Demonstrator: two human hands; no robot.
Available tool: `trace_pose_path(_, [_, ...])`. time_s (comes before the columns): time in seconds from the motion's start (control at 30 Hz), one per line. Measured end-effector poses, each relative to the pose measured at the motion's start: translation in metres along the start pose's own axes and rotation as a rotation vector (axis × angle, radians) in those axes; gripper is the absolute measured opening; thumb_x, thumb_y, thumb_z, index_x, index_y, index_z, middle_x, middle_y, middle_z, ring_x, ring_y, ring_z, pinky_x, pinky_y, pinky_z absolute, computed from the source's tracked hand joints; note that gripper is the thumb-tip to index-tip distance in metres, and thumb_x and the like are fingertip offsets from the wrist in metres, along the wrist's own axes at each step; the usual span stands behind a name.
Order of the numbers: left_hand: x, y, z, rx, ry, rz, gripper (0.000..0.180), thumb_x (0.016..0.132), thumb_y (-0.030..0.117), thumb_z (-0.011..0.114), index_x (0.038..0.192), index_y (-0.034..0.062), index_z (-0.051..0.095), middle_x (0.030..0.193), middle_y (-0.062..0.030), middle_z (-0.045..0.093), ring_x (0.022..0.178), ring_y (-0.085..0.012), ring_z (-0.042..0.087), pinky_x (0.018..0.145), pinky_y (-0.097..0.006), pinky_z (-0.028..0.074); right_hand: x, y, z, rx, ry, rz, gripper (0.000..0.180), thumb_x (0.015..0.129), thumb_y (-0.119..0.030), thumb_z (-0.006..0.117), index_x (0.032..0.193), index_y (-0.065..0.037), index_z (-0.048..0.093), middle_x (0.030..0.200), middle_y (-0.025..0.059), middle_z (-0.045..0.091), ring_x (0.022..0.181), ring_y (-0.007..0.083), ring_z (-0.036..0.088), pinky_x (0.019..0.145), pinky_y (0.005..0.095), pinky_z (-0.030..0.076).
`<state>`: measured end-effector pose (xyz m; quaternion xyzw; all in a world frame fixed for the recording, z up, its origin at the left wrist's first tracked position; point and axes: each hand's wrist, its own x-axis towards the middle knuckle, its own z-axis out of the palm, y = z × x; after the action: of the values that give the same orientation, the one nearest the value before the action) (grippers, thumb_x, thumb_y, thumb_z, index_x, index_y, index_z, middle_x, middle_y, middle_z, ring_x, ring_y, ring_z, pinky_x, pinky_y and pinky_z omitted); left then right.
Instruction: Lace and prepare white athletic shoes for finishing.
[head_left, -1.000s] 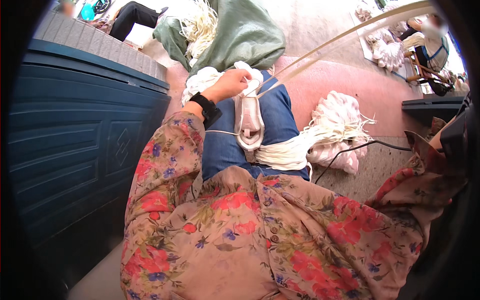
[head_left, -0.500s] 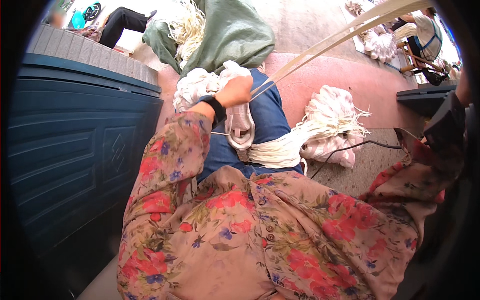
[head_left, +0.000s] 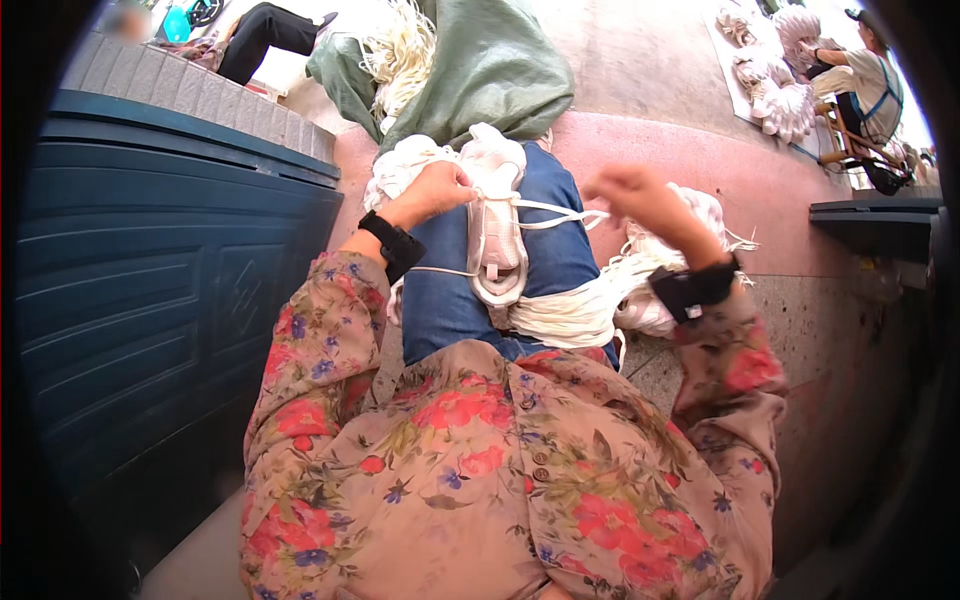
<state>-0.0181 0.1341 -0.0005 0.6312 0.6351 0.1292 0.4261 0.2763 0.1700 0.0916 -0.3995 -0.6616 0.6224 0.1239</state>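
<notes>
A pale pink and white shoe [head_left: 497,250] lies on my lap between my thighs, its heel toward me. My left hand [head_left: 436,192] is closed at the shoe's left edge, fingertips pinched on a white shoelace by the lacing. From the shoe's right side, loops of the white shoelace [head_left: 552,210] stretch out toward my right hand [head_left: 635,197]. That hand is raised over my right thigh and smeared by motion; whether its fingers grip the lace is unclear. A bundle of cream laces [head_left: 570,318] lies across my right thigh.
Bundled white shoes [head_left: 402,160] sit beyond my left hand, against a green sack [head_left: 490,80] holding more laces [head_left: 400,55]. Another pale bundle [head_left: 700,212] lies to the right. A dark blue panelled door [head_left: 180,270] stands close on the left. A seated person [head_left: 870,85] is at far right.
My right hand has come back from the far right to near the shoe. The laces pulled taut toward the upper right now hang slack and low. My left hand has shifted to the shoe's left edge.
</notes>
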Motion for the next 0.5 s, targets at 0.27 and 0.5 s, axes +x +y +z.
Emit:
trace_pose_path(0.27, [-0.007, 0.008, 0.017, -0.223, 0.191, -0.158, 0.018, 0.061, 0.017, 0.064, 0.064, -0.0011, 0.062, 0.054, -0.0057, 0.056, 0.047, -0.0116, 0.049, 0.046, -0.027, 0.04, 0.038, 0.067, 0.093, -0.382, 0.021, -0.163, 0.024, 0.08, -0.022, 0.05, 0.081, 0.0, 0.058, 0.073, 0.0186, 0.058, 0.069, 0.0338, 0.055, 0.065, 0.0386, 0.043])
trace_pose_path(0.5, [-0.006, 0.008, 0.012, -0.738, -0.095, -0.389, 0.009, 0.07, 0.014, 0.06, 0.074, 0.0059, 0.058, 0.052, 0.0041, 0.045, 0.041, -0.0049, 0.036, 0.034, -0.021, 0.024, 0.032, 0.063, 0.099, -0.423, 0.013, -0.1, 0.024, 0.081, -0.024, 0.048, 0.08, -0.001, 0.057, 0.074, 0.0194, 0.058, 0.074, 0.0358, 0.055, 0.066, 0.042, 0.043])
